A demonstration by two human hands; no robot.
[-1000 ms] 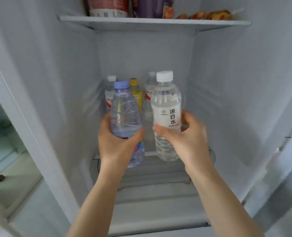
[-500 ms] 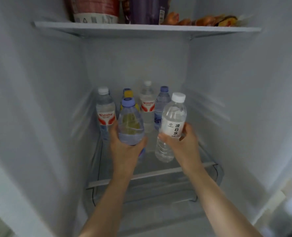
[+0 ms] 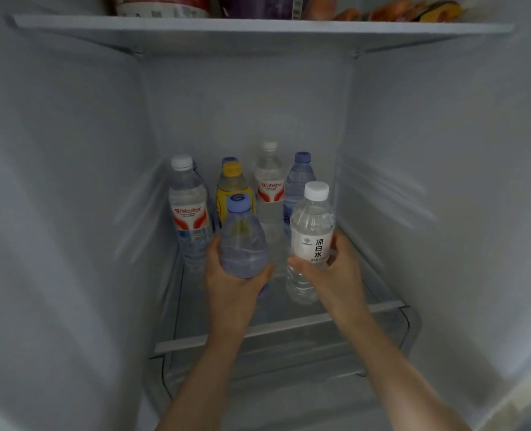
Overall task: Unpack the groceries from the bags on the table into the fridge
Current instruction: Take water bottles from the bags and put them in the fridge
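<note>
Left hand (image 3: 231,286) wraps the blue-capped bottle (image 3: 243,241); right hand (image 3: 332,270) wraps the white-capped bottle (image 3: 311,241). Both stand upright over the glass shelf (image 3: 276,329), with free space at 6 o'clock from the back row of bottles (image 3: 269,185).

Two held bottles (image 3: 311,241) before five bottles (image 3: 267,181) on fridge shelf (image 3: 289,325)

Single view only, head-worn wide-angle camera. Looks forward and down into open fridge compartment (image 3: 444,150), close range. Upper shelf (image 3: 258,26) runs along 12 o'clock edge; glass shelf front rail (image 3: 289,325) crosses below centre. Forearms enter from 6 o'clock, reach toward centre. Side walls bow outward at 9 and 3 o'clock. No second view, so no shared area.
</note>
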